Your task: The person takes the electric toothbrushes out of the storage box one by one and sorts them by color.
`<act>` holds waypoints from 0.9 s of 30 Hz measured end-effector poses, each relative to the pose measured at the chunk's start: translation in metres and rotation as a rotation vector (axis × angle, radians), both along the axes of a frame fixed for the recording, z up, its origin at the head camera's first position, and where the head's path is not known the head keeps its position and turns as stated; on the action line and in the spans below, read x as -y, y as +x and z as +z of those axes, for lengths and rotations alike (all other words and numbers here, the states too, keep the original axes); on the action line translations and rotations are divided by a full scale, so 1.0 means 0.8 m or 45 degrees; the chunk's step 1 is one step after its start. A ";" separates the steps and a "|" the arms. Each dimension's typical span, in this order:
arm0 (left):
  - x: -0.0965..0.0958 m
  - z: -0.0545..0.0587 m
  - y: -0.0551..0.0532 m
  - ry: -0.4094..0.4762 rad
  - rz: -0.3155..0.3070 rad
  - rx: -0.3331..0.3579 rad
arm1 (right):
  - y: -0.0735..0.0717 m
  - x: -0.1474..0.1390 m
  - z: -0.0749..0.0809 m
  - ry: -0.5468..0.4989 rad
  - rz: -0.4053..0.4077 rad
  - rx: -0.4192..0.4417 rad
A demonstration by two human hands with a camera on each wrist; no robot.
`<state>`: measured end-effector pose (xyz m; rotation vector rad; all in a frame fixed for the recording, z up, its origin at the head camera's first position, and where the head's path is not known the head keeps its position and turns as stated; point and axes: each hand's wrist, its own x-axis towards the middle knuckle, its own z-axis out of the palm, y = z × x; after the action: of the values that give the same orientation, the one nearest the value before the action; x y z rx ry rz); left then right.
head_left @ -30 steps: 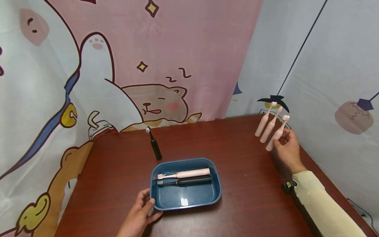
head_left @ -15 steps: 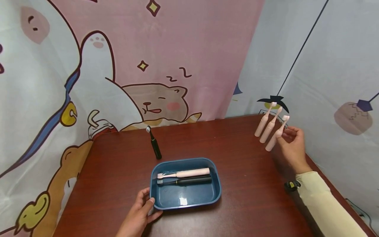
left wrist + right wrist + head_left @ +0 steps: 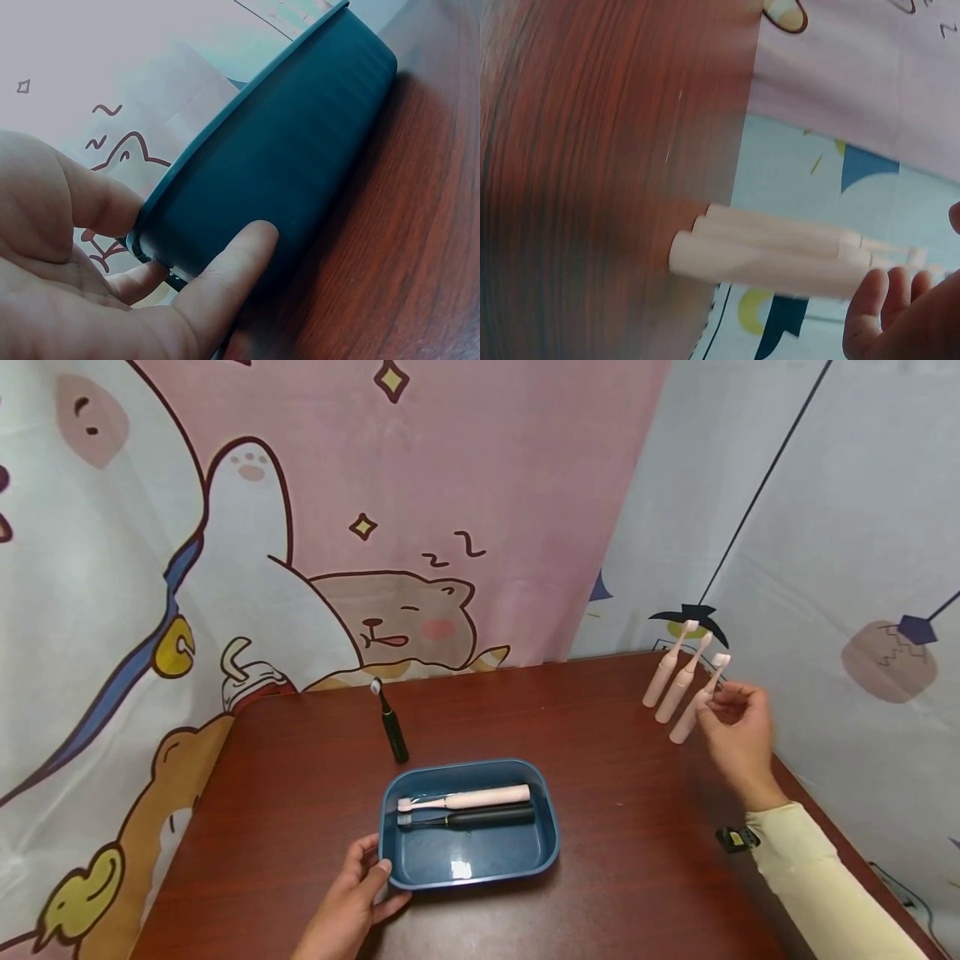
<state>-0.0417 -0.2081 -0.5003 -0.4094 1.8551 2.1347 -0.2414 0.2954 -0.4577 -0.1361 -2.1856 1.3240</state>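
Observation:
In the head view my left hand [image 3: 352,893] holds the near left corner of a blue plastic bin [image 3: 472,882]. The left wrist view shows one digit lying along the bin's outer wall [image 3: 300,135] and others at its rim. Inside lie a pink electric toothbrush [image 3: 487,797] and a black electric toothbrush [image 3: 491,816], side by side. At the back right, three pink electric toothbrushes stand upright in a row. My right hand [image 3: 738,735] is beside the nearest pink toothbrush [image 3: 688,720], fingertips right at its upper body and thumb apart from the fingers.
Another black electric toothbrush [image 3: 393,732] stands upright behind the bin, to the left. The brown wooden table [image 3: 592,877] ends at a cartoon-printed cloth [image 3: 525,510] at the back and along the right side.
My right hand has shifted slightly right, and its thumb has drawn back from the nearest pink toothbrush's body. The toothbrushes, the bin and my left hand stay in place.

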 end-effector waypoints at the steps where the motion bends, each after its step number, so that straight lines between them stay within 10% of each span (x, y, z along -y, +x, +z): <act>1: 0.000 0.000 0.000 0.000 -0.001 0.000 | 0.002 0.004 0.000 0.012 0.030 0.005; 17: 0.001 -0.003 0.001 -0.009 0.010 -0.036 | 0.025 0.121 0.056 0.055 0.678 0.162; 27: 0.001 -0.002 0.003 0.016 0.000 -0.050 | -0.006 0.190 0.016 0.253 0.921 0.196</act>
<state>-0.0396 -0.2092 -0.5017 -0.3676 1.8614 2.1684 -0.2465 0.1436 -0.4451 0.7134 -2.6011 1.4691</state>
